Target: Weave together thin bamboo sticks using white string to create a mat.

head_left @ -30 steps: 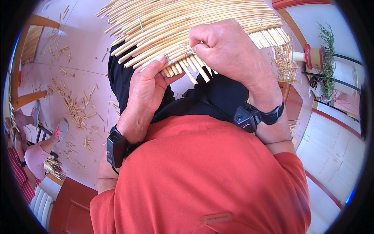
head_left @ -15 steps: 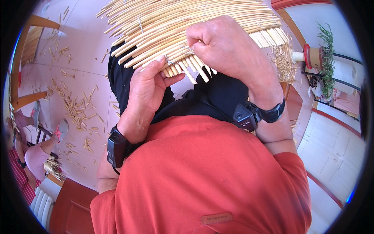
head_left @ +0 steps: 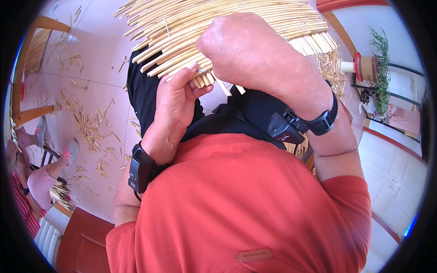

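Observation:
A mat of pale reed stalks (head_left: 182,40) lies across my lap, its stalks tied with thin white string. My left hand (head_left: 175,98) grips the mat's near edge, thumb on top and fingers beneath several short reed pieces (head_left: 203,81). A bit of white string (head_left: 201,71) shows beside the thumb tip. My right hand (head_left: 236,43) is closed over the mat just right of the left thumb. Its fingers are turned away, so what they hold is hidden. Short cut ends (head_left: 222,86) stick out below the right hand toward me.
Cut reed bits (head_left: 93,123) litter the tiled floor at left. Another person's shoe (head_left: 70,151) and legs are at far left, below a wooden chair frame (head_left: 34,116). At right are a pile of reeds (head_left: 330,66), a red-rimmed spool (head_left: 357,67) and a green plant (head_left: 381,68).
My right hand has moved left and slightly up, closer to the left thumb, with its wrist turned over. It now covers more of the short reed ends. The left hand has barely moved.

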The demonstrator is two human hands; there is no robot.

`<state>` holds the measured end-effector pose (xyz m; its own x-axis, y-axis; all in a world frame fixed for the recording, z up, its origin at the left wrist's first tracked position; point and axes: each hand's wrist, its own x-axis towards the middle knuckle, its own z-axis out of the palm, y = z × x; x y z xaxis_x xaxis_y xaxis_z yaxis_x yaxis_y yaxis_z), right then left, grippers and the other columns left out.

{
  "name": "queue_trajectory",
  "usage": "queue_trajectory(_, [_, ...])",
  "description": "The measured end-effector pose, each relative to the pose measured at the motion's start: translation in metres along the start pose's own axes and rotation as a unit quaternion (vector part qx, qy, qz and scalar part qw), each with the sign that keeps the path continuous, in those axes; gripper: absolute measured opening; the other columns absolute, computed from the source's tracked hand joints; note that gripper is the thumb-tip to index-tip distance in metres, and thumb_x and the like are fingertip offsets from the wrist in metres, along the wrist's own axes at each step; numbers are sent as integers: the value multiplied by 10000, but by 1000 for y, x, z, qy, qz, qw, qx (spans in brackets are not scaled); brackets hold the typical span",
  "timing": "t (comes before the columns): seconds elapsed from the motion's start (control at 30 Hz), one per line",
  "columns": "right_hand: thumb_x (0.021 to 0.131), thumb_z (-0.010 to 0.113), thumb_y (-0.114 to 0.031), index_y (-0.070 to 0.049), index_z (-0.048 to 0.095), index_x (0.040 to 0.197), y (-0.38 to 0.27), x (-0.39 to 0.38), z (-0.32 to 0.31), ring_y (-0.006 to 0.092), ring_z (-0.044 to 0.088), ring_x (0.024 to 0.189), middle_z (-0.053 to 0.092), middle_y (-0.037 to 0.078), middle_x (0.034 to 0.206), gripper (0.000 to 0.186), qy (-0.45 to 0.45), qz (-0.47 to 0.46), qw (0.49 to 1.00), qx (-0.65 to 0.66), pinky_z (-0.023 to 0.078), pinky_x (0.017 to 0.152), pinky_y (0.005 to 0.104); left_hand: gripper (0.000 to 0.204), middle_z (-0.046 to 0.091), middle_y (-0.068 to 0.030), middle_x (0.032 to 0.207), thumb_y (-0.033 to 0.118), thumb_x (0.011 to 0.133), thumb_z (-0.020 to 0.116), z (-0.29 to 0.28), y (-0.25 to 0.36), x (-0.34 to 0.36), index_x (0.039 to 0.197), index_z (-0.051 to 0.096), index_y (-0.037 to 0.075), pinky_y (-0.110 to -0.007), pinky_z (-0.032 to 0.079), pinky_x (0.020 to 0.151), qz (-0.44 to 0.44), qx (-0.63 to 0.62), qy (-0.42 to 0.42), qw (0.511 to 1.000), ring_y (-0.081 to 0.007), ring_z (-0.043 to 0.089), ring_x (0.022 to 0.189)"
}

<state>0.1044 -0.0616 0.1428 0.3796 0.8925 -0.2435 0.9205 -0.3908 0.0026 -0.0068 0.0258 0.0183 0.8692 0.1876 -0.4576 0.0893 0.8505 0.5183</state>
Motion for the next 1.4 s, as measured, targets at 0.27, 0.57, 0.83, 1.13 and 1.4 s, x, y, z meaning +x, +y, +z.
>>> queue_trajectory(0.27, [641, 617, -67, -30, 690, 710, 2, -1, 5, 324, 661, 693, 647, 173, 690, 107, 76, -25, 995, -53, 517, 613, 421, 215, 664, -85, 971, 81, 895, 547, 1, 2, 0, 1081, 590, -19, -338, 576, 673, 3, 6, 10, 1000, -168, 670, 802])
queue_trajectory(0.57, [643, 626, -84, -57, 697, 709, -2, 2, 7, 299, 666, 677, 651, 152, 673, 101, 52, -21, 994, -94, 515, 602, 406, 237, 669, -92, 980, 79, 892, 550, -3, 0, 4, 1105, 587, -19, -310, 576, 647, -4, 4, 0, 1000, -163, 669, 797])
queue_trajectory(0.83, [647, 633, -99, -66, 698, 715, -2, 3, 18, 281, 672, 690, 660, 139, 683, 100, 60, -43, 992, -101, 519, 605, 395, 251, 667, -92, 986, 76, 887, 557, -5, -2, 6, 1118, 582, -19, -322, 573, 655, -3, -1, -9, 1000, -164, 665, 790])
queue_trajectory(1.13, [660, 627, -101, -65, 698, 719, 0, 1, 15, 282, 676, 704, 664, 144, 695, 99, 93, -46, 989, -102, 521, 606, 394, 236, 663, -103, 989, 71, 890, 535, -4, -3, 5, 1099, 587, -24, -345, 571, 668, 2, -19, -20, 1000, -180, 663, 806])
queue_trajectory(1.4, [682, 607, -197, -88, 725, 692, -3, -4, 3, 239, 673, 658, 673, 96, 671, 161, 55, -83, 989, -109, 523, 564, 363, 217, 653, -110, 995, 58, 894, 506, 0, -5, 3, 1072, 587, -38, -360, 562, 675, 7, -17, 2, 1000, -188, 657, 803])
